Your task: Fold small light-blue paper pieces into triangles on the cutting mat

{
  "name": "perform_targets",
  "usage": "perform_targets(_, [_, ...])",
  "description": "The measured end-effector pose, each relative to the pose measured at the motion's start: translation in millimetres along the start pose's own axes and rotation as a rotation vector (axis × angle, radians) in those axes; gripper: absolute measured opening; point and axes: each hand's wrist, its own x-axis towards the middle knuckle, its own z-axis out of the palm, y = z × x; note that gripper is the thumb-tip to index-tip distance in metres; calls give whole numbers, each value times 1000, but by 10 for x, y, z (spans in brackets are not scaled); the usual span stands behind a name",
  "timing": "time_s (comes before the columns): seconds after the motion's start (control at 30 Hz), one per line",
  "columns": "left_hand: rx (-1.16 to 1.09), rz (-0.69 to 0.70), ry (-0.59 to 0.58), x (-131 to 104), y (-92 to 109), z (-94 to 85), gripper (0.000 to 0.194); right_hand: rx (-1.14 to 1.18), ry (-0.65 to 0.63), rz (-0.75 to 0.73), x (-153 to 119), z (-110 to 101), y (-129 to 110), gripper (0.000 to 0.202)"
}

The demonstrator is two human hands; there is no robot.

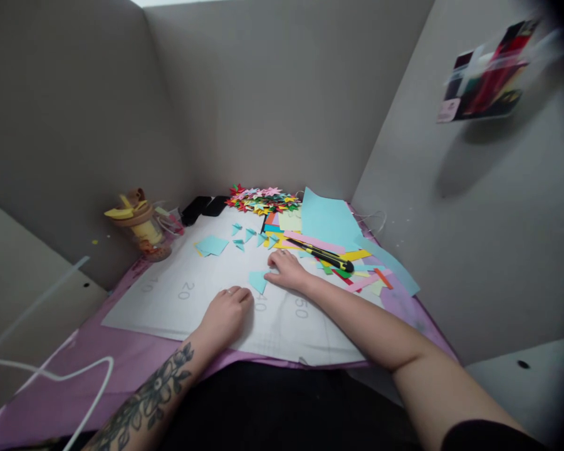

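A small light-blue folded paper piece (258, 281) lies flat on the white sheet (164, 313) in front of me. My right hand (287, 270) rests beside it, its thumb at the paper's right edge and its fingers bent, apart from the thumb. To the lower left, my left hand (226, 316) lies on the sheet with fingers curled together; their undersides are hidden. Small folded blue paper pieces (250, 234) stand in a loose group beyond my hands. Blue paper squares (212, 245) are stacked to the left, and a black and yellow utility knife (326, 255) lies on the right.
Colourful folded paper stars (263, 199) are heaped at the back. Large blue paper (329, 219) and coloured strips (364, 282) cover the right side. A cup with yellow items (145, 228) and black objects (197, 209) stand back left. Grey partitions (282, 94) enclose the table.
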Motion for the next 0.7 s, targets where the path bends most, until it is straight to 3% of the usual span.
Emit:
perform_targets(0.13, [-46,6,75,60,-97,74,37,25,30,-97,4,8,20,24])
perform_targets(0.27, [-70,61,110,124,-153,141,42,69,39,-346,-4,21,7,4])
perform_targets(0.4, [-81,32,136,148,-165,161,41,102,-1,-547,-24,18,-21,14])
perform_targets(0.7, [-264,-76,221,207,-159,240,46,137,26,-625,-62,-65,-25,16])
